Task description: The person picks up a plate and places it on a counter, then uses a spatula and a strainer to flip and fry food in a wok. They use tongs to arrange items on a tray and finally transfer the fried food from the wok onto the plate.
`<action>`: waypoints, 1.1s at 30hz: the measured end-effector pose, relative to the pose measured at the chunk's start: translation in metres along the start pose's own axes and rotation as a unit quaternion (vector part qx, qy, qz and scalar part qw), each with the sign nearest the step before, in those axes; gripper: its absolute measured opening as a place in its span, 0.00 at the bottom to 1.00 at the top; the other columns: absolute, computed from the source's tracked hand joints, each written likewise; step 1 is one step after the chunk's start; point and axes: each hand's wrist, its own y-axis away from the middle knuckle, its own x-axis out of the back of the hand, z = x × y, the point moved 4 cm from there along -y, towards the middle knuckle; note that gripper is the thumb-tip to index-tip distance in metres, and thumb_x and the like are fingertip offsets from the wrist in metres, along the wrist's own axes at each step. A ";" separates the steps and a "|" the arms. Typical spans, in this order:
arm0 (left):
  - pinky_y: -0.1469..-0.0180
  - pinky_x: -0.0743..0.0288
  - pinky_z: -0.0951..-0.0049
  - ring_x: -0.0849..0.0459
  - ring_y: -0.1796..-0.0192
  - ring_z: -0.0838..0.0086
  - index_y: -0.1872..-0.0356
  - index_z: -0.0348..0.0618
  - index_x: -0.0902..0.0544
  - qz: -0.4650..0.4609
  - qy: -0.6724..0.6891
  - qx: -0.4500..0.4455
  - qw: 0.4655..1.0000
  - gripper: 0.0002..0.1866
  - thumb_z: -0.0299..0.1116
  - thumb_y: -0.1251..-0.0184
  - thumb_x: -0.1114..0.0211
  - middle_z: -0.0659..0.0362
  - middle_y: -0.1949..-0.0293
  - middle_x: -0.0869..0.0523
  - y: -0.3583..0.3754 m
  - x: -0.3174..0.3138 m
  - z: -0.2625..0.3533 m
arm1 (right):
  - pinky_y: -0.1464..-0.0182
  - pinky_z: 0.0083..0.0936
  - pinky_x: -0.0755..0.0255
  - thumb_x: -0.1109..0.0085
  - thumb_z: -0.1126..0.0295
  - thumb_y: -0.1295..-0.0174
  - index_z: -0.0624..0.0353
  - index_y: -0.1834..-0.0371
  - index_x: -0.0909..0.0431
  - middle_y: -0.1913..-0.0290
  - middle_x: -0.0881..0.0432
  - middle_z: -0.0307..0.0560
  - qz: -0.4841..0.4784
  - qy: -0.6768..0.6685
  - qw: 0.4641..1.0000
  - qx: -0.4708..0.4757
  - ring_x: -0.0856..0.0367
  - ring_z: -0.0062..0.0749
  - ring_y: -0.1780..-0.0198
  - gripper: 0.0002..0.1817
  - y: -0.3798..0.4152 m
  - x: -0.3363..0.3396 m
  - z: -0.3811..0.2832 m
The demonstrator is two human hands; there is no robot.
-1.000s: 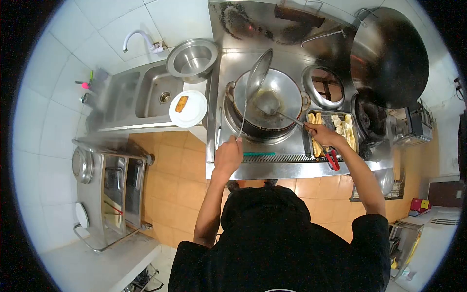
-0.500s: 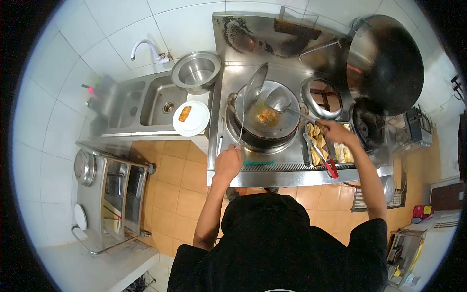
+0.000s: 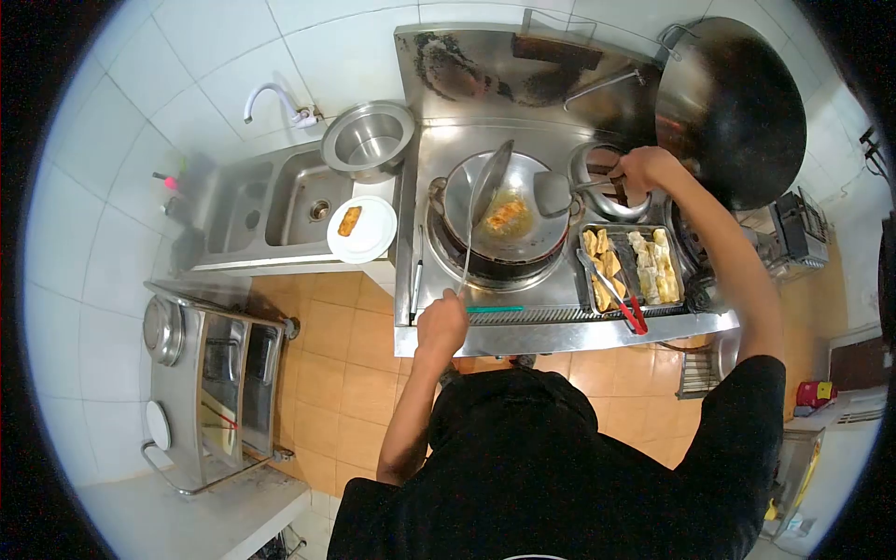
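Note:
My left hand (image 3: 442,325) is closed around the long thin handle of a skimmer (image 3: 492,177), whose round head is tilted over the left part of the wok (image 3: 532,170). At the far right of the stove, my right hand (image 3: 646,174) grips the handle of a wok spatula (image 3: 553,194). Its blade lies at the wok's right side. Between the two tools, an orange-brown piece of food (image 3: 508,219) sits in bubbling oil at the wok's bottom.
A tray (image 3: 631,266) of folded, golden food pieces stands right of the wok, with red-handled tongs (image 3: 635,315) across it. A white plate (image 3: 373,224) holds one browned piece. Left are a metal pot (image 3: 371,145) and sink (image 3: 301,191); a large black wok (image 3: 733,112) leans behind.
My right hand has moved up and away from the tray, over the rear burner ring. The spatula blade has shifted right in the wok, uncovering more food. My left hand is slightly lower.

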 end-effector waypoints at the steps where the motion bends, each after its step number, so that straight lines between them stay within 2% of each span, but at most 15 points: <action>1: 0.59 0.21 0.47 0.13 0.63 0.42 0.63 0.32 0.23 -0.001 -0.006 0.000 1.000 0.19 0.40 0.22 0.53 0.36 0.69 0.14 0.001 -0.002 0.000 | 0.53 0.43 0.20 0.44 0.64 0.42 0.36 0.42 0.18 0.55 0.14 0.58 -0.007 0.018 1.000 0.021 0.14 0.55 0.55 0.22 -0.009 0.005 -0.001; 5: 0.60 0.19 0.49 0.13 0.63 0.43 0.62 0.32 0.23 0.002 -0.011 -0.006 1.000 0.17 0.39 0.22 0.51 0.38 0.69 0.14 0.007 -0.004 0.003 | 0.58 0.42 0.20 0.43 0.65 0.46 0.37 0.44 0.16 0.57 0.13 0.59 -0.070 0.069 0.995 -0.011 0.13 0.51 0.60 0.23 -0.052 0.009 -0.001; 7: 0.60 0.19 0.49 0.13 0.63 0.43 0.62 0.32 0.23 0.002 -0.016 -0.002 1.000 0.17 0.38 0.22 0.51 0.38 0.69 0.14 0.007 -0.006 0.002 | 0.65 0.41 0.22 0.43 0.67 0.48 0.38 0.44 0.16 0.65 0.14 0.59 -0.095 0.031 0.995 -0.019 0.14 0.47 0.66 0.25 -0.074 -0.005 0.006; 8: 0.60 0.19 0.49 0.13 0.63 0.44 0.62 0.32 0.23 0.000 -0.019 0.001 1.000 0.17 0.38 0.22 0.51 0.38 0.69 0.14 0.006 -0.008 0.001 | 0.65 0.41 0.22 0.43 0.67 0.48 0.38 0.44 0.16 0.65 0.14 0.59 -0.094 0.031 0.995 -0.017 0.14 0.47 0.66 0.25 -0.077 -0.008 0.009; 10: 0.59 0.19 0.49 0.13 0.63 0.44 0.62 0.32 0.23 -0.002 -0.016 0.005 1.000 0.17 0.39 0.22 0.51 0.38 0.69 0.14 0.005 -0.009 0.001 | 0.72 0.39 0.26 0.45 0.67 0.46 0.37 0.42 0.18 0.74 0.18 0.50 -0.105 -0.037 0.994 -0.014 0.18 0.39 0.73 0.26 -0.076 -0.008 0.007; 11: 0.59 0.19 0.49 0.13 0.63 0.44 0.62 0.32 0.22 -0.004 -0.012 0.006 1.000 0.18 0.39 0.22 0.51 0.38 0.68 0.14 0.004 -0.009 0.002 | 0.72 0.39 0.26 0.45 0.67 0.46 0.37 0.42 0.18 0.74 0.18 0.50 -0.105 -0.033 0.994 -0.011 0.18 0.39 0.73 0.26 -0.074 -0.009 0.006; 13: 0.58 0.19 0.49 0.13 0.62 0.44 0.62 0.32 0.22 -0.010 -0.009 0.018 1.000 0.18 0.39 0.22 0.51 0.38 0.68 0.14 0.002 -0.008 0.005 | 0.78 0.30 0.32 0.48 0.66 0.41 0.32 0.38 0.21 0.80 0.23 0.42 -0.210 -0.198 0.957 -0.043 0.25 0.29 0.79 0.26 -0.064 -0.025 0.004; 16: 0.58 0.20 0.49 0.13 0.61 0.44 0.61 0.31 0.22 -0.014 -0.005 0.021 1.000 0.19 0.40 0.22 0.51 0.37 0.67 0.14 -0.002 -0.005 0.005 | 0.81 0.24 0.37 0.49 0.64 0.37 0.26 0.34 0.24 0.80 0.26 0.36 -0.231 -0.252 0.939 -0.029 0.32 0.22 0.82 0.27 -0.044 -0.038 0.002; 17: 0.57 0.20 0.49 0.13 0.61 0.44 0.61 0.31 0.22 -0.010 -0.002 0.016 1.000 0.19 0.40 0.22 0.52 0.37 0.66 0.14 -0.004 -0.004 0.005 | 0.82 0.21 0.38 0.49 0.62 0.35 0.23 0.32 0.26 0.80 0.27 0.35 -0.217 -0.222 0.950 -0.021 0.34 0.19 0.84 0.27 -0.030 -0.033 -0.006; 21: 0.57 0.20 0.48 0.13 0.61 0.43 0.61 0.31 0.21 0.000 0.000 0.015 1.000 0.21 0.41 0.21 0.53 0.37 0.66 0.14 -0.015 -0.006 0.000 | 0.82 0.18 0.38 0.51 0.59 0.32 0.27 0.30 0.28 0.81 0.29 0.34 -0.222 -0.333 0.916 -0.034 0.36 0.17 0.84 0.25 -0.020 -0.073 0.002; 25: 0.57 0.20 0.48 0.13 0.61 0.42 0.60 0.31 0.21 -0.002 -0.005 -0.002 1.000 0.21 0.41 0.21 0.54 0.37 0.66 0.14 -0.023 -0.006 -0.001 | 0.81 0.18 0.37 0.50 0.58 0.31 0.28 0.30 0.28 0.81 0.28 0.34 -0.201 -0.338 0.919 -0.024 0.37 0.17 0.84 0.25 0.007 -0.075 -0.004; 28: 0.56 0.20 0.48 0.13 0.61 0.42 0.60 0.31 0.21 -0.009 -0.011 -0.007 1.000 0.21 0.41 0.21 0.54 0.37 0.67 0.14 -0.027 -0.005 0.003 | 0.81 0.20 0.35 0.50 0.57 0.31 0.29 0.30 0.27 0.79 0.26 0.36 -0.191 -0.344 0.919 -0.026 0.34 0.18 0.83 0.24 0.016 -0.076 -0.005; 30: 0.56 0.20 0.48 0.13 0.61 0.43 0.60 0.31 0.21 -0.011 -0.015 -0.011 1.000 0.21 0.41 0.22 0.54 0.37 0.67 0.14 -0.030 -0.005 0.004 | 0.68 0.29 0.23 0.48 0.57 0.32 0.33 0.31 0.26 0.69 0.16 0.47 -0.150 -0.282 0.947 -0.017 0.19 0.30 0.72 0.24 0.013 -0.081 -0.001; 31: 0.56 0.21 0.47 0.14 0.60 0.41 0.61 0.30 0.21 -0.008 -0.005 -0.014 1.000 0.21 0.40 0.22 0.53 0.35 0.67 0.14 -0.031 -0.006 0.004 | 0.68 0.29 0.23 0.48 0.57 0.32 0.33 0.31 0.26 0.69 0.16 0.47 -0.150 -0.284 0.947 -0.018 0.19 0.30 0.72 0.24 0.010 -0.088 0.001; 33: 0.56 0.22 0.45 0.15 0.59 0.39 0.62 0.29 0.21 -0.007 0.003 -0.017 1.000 0.20 0.39 0.22 0.52 0.34 0.67 0.15 -0.031 -0.004 0.004 | 0.48 0.37 0.22 0.48 0.61 0.34 0.36 0.33 0.25 0.50 0.14 0.55 -0.069 -0.257 0.964 -0.004 0.15 0.45 0.52 0.24 0.002 -0.096 0.005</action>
